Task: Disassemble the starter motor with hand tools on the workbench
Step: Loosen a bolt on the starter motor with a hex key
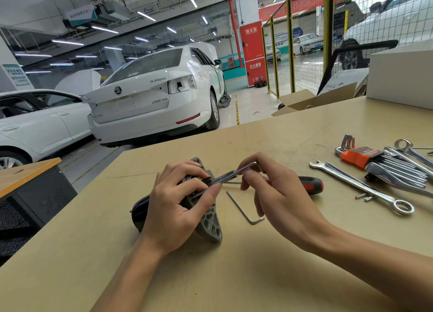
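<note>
One starter motor point(208, 222) lies on the desk point(269, 276), gripped by the left hand point(178, 208). The right hand point(274, 194) pinches one hex key point(236, 172) entered into the motor. A second hex key point(243, 208) lies loose beside it. One red-handled screwdriver point(311, 184), one orange-holdered key set point(358, 156) and several spanners point(360, 187) lie at right; no writing on them is legible.

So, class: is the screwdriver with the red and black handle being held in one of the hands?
No: the screwdriver lies on the workbench behind the right hand, whose fingers pinch a hex key instead.
</note>
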